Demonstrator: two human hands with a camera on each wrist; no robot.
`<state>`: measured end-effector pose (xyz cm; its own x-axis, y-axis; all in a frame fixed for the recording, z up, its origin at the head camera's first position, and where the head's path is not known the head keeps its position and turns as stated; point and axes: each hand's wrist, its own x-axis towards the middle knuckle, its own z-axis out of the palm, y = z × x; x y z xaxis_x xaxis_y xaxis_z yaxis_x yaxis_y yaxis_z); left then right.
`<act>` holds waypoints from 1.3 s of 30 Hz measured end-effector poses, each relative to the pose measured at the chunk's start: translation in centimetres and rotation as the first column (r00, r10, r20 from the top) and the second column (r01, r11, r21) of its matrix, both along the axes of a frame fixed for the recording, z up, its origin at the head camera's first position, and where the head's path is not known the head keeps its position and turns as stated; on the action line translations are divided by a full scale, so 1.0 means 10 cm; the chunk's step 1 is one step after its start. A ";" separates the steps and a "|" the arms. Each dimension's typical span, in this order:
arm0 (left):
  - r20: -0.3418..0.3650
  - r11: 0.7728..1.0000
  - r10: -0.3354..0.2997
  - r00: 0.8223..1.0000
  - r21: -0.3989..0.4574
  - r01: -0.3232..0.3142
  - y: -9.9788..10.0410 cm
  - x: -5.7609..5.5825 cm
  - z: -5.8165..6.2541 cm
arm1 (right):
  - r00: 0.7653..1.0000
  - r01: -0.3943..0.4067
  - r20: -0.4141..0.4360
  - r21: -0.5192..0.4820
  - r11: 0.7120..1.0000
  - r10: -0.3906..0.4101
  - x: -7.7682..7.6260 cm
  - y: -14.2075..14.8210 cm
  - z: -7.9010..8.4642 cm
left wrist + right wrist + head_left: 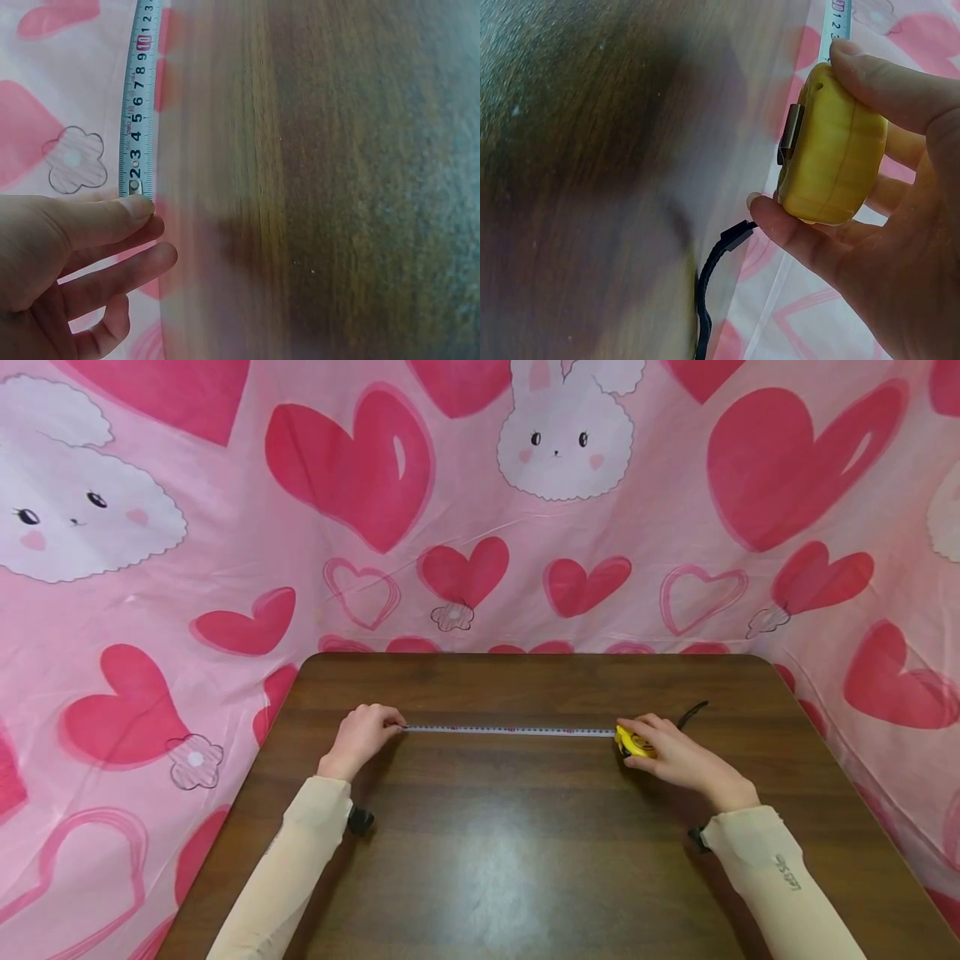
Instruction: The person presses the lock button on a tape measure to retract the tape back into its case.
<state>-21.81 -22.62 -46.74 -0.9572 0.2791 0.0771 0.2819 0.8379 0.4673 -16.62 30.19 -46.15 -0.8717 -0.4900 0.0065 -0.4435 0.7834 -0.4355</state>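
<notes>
A tape measure [634,742] with a yellow case is drawn out, its pale blade [510,731] running nearly straight and level above the brown table. My left hand [365,737] pinches the blade's free end between thumb and forefinger, the other fingers loosely bent in the left wrist view. Low numbers on the blade [137,112] show just past the thumb. On the other side my right hand [678,757] grips the yellow case [832,150], thumb at the mouth where the blade comes out. A metal clip [790,133] sits on the case's side, and a black strap [703,300] hangs from it.
The wooden table [480,827] has rounded far corners. A pink cloth [495,518] printed with hearts and rabbits hangs behind it and along both sides. Each wrist wears a small black device, the left one [361,820] standing out over the table.
</notes>
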 end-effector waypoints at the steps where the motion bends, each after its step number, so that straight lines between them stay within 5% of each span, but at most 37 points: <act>1: 0.004 1.000 0.002 1.000 0.003 -0.002 0.01 0.00 0.00 | 1.000 0.001 0.005 -0.001 1.000 -0.001 0.00 0.00 0.00; 39: 0.023 0.999 -0.018 1.000 0.040 0.017 0.19 -0.01 0.03 | 1.000 0.009 0.028 -0.014 1.000 -0.009 -0.01 -0.08 0.00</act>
<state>-21.93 -20.70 -46.47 -0.9537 0.2933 0.0660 0.2852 0.8132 0.5073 -16.72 29.37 -46.11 -0.8761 -0.4820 -0.0111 -0.4238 0.7808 -0.4591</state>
